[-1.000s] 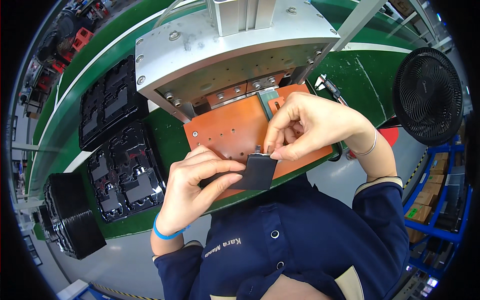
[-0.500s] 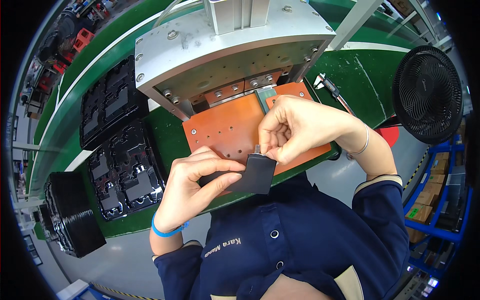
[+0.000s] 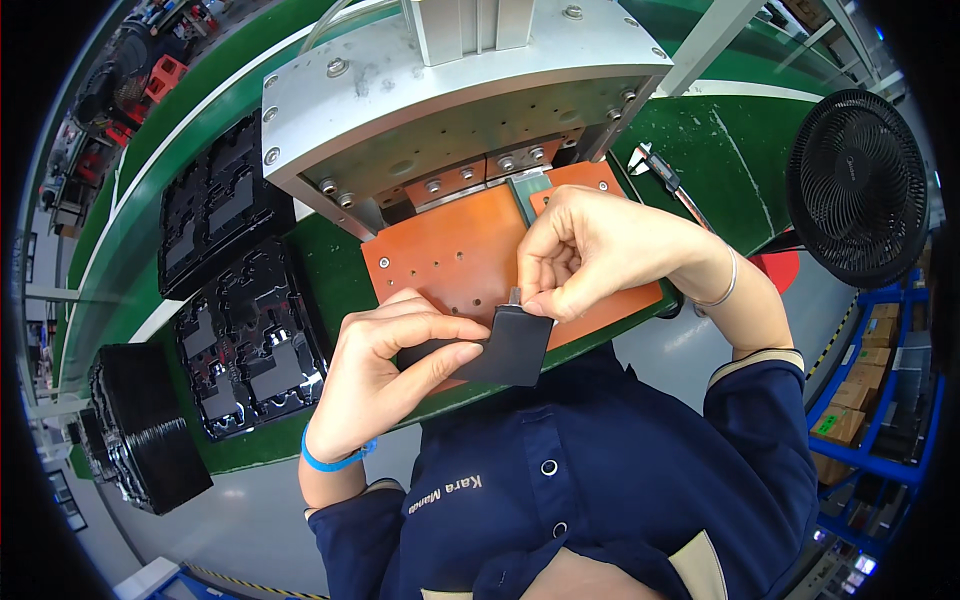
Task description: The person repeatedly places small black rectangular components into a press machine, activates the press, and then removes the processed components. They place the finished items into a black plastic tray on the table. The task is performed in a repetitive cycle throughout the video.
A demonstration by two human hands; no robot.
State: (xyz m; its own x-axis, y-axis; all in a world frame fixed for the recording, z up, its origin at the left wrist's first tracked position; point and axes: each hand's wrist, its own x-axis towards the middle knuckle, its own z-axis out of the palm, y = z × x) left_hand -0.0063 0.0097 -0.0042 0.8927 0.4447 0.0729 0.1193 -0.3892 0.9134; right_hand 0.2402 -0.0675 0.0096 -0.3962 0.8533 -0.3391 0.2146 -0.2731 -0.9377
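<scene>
A flat black L-shaped piece (image 3: 515, 352), which looks like a pouch battery cell, is held over the near edge of an orange plate (image 3: 435, 238). My left hand (image 3: 385, 365) is closed on its left arm, pinching it between thumb and fingers near the inner corner. A small grey metal tab (image 3: 515, 296) sticks up from the cell's upper edge. Beside that tab, my right hand (image 3: 597, 250) is closed, with thumb and forefinger pinched at the upper right corner. What lies between those fingertips is mostly hidden.
A metal press frame (image 3: 450, 110) stands behind the plate. Black moulded trays (image 3: 250, 340) with grey pieces lie on the left, beside a stack of black trays (image 3: 160, 430). Calipers (image 3: 672, 180) and a black fan (image 3: 855, 188) are on the right.
Both hands keep the same grip on the cell, with only slight finger movement. The whole view has shifted a little.
</scene>
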